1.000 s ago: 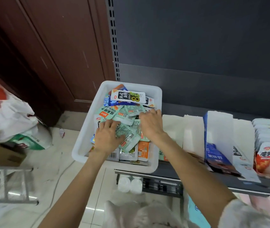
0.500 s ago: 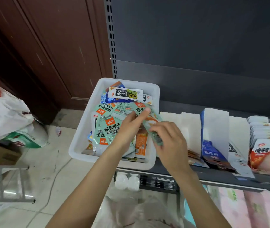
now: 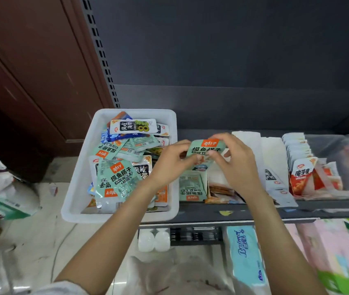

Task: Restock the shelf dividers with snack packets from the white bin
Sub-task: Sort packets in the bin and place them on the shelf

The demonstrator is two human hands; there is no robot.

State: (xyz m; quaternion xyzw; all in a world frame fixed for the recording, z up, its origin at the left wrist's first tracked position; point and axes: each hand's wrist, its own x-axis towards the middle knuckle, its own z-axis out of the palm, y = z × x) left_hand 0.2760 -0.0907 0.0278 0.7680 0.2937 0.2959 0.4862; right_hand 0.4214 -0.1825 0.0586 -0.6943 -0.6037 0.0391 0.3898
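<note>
Landmark = white bin (image 3: 77,194), which sat on the left end of the shelf (image 3: 222,217), hanging over the floor. Nearest the camera, below and right of the bin: blue tissue pack (image 3: 245,254) on the lower level, two white bottle caps (image 3: 154,241) just left of it. Just right of the bin, a mint-green packet (image 3: 191,185) lay in the first divider slot, orange label toward the camera. Directly above that slot, both hands held one mint-green snack packet (image 3: 206,149), upright, orange label on top. Left hand (image 3: 170,161) pinched its left edge, fingers curled; right hand (image 3: 236,160) pinched its right edge and top, thumb on the front. Further right of the bin: white card dividers (image 3: 252,145), then a row of red-and-white packets (image 3: 301,177). Bin itself was piled with loose packets, mostly mint-green, one black-and-white packet (image 3: 133,126) at its far end. Beyond the bin: dark back panel (image 3: 233,60).
</note>
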